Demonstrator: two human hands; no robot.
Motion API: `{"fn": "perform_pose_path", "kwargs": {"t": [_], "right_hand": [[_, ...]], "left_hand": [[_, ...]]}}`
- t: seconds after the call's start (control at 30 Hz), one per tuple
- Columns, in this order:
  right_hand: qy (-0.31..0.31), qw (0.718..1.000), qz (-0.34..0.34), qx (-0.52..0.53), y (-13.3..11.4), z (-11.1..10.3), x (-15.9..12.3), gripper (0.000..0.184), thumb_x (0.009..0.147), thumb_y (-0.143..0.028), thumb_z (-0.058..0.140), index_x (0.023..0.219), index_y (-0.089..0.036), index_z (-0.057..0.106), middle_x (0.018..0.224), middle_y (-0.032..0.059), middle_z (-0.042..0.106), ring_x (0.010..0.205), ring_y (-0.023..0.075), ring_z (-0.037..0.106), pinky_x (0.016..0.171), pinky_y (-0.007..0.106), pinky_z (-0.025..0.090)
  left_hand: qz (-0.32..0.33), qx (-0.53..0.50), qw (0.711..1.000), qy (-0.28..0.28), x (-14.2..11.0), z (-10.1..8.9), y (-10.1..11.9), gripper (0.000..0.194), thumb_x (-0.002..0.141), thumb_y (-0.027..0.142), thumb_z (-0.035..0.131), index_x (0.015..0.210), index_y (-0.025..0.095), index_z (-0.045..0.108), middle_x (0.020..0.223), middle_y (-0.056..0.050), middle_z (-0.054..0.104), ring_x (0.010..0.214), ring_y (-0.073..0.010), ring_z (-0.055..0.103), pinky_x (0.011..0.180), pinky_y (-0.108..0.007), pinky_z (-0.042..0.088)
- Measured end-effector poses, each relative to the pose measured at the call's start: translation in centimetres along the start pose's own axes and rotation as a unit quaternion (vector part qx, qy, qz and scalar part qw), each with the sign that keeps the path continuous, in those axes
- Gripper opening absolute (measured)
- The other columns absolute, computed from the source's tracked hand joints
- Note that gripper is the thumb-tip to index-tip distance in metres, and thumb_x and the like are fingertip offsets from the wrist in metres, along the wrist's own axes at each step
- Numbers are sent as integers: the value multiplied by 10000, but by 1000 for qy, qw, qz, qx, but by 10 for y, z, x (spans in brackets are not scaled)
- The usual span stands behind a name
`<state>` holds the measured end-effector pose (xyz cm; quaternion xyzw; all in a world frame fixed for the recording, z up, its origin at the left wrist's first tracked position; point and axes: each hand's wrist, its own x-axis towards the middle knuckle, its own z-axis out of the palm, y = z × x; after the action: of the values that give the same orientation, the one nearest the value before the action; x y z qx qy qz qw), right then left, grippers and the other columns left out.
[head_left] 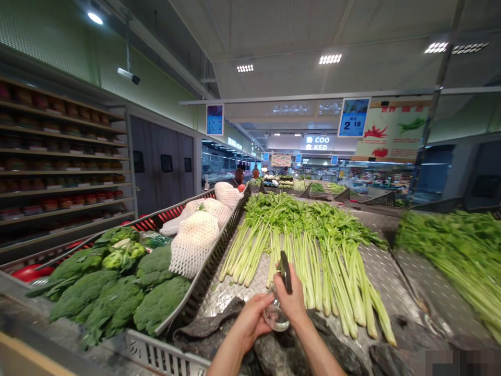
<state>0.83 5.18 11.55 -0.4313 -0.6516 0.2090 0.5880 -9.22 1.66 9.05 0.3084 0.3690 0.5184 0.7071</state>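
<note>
A clear spray bottle (278,319) with a black head is tilted, its round base toward me. My right hand (293,296) is wrapped round its upper part, near the black head. Against the lower side of the bottle, my left hand (253,319) holds it with curled fingers. Just beyond both hands, bunches of celery (309,250) lie in a row on a patterned metal shelf (242,292), leaves pointing away. Below the hands runs a crumpled dark cloth (211,329). My fingers hide the bottle's middle.
Left of the celery, a slatted crate (168,349) holds broccoli (97,292) and produce in white foam nets (193,243). More leafy greens (450,266) appear on the right, perhaps reflected. Jar shelves (66,172) line the left wall. Price signs (354,117) hang above.
</note>
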Motion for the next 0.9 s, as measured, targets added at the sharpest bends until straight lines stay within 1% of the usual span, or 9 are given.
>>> {"fn": "perform_pose_path", "kwargs": {"t": [0.13, 0.3, 0.5, 0.6, 0.7, 0.77, 0.83, 0.9], "right_hand": [[13, 1000, -1, -17, -2, -16, 4, 251, 687, -298, 428, 880, -154, 501, 749, 25, 575, 672, 143, 538, 644, 252, 405], [32, 998, 18, -49, 0, -31, 5, 186, 666, -293, 436, 767, -162, 521, 654, 11, 570, 586, 137, 525, 569, 239, 400], [44, 996, 8, -83, 0, -50, 6, 234, 685, -316, 415, 827, -157, 513, 698, 21, 571, 626, 143, 526, 596, 248, 403], [66, 993, 14, -96, 2, -63, 7, 245, 686, -332, 420, 839, -160, 504, 707, 23, 574, 613, 143, 524, 570, 243, 399], [81, 991, 30, -107, 6, -75, 6, 266, 687, -346, 425, 863, -159, 496, 718, 27, 577, 608, 146, 525, 568, 249, 398], [88, 989, 29, -113, 9, -81, 5, 272, 688, -354, 425, 861, -157, 494, 721, 32, 576, 627, 155, 528, 588, 259, 399], [85, 989, 26, -117, 12, -86, 3, 258, 688, -352, 424, 844, -159, 496, 714, 31, 574, 644, 160, 530, 610, 265, 398], [77, 989, 40, -118, 15, -89, 1, 233, 689, -341, 419, 820, -166, 500, 702, 27, 575, 642, 160, 531, 615, 265, 397]], "left_hand": [[-10, 14, 1000, -5, 6, 12, -6, 306, 585, 368, 626, 733, 145, 478, 566, 17, 540, 491, -100, 519, 550, -277, 440], [-33, 35, 999, -16, 10, 24, -14, 329, 593, 395, 609, 765, 146, 479, 561, 8, 544, 504, -115, 533, 563, -304, 455], [-29, 75, 997, -18, 12, 40, -14, 381, 569, 428, 612, 816, 160, 502, 608, 19, 559, 540, -110, 544, 597, -298, 447], [16, 133, 991, -6, 11, 50, -14, 450, 534, 405, 642, 890, 157, 522, 719, -16, 598, 666, -135, 559, 668, -288, 422], [94, 191, 977, -5, 9, 59, -18, 539, 449, 287, 709, 938, 145, 531, 879, -57, 597, 829, -174, 530, 747, -273, 388], [133, 223, 966, -9, 9, 63, -23, 571, 410, 223, 723, 944, 143, 537, 954, -66, 577, 896, -192, 498, 788, -270, 367], [150, 249, 957, -13, 10, 66, -29, 583, 398, 201, 722, 949, 144, 541, 981, -65, 565, 918, -201, 481, 814, -275, 352], [152, 269, 951, -20, 12, 66, -34, 589, 398, 207, 719, 956, 143, 541, 979, -62, 565, 920, -206, 477, 826, -285, 346]]}}
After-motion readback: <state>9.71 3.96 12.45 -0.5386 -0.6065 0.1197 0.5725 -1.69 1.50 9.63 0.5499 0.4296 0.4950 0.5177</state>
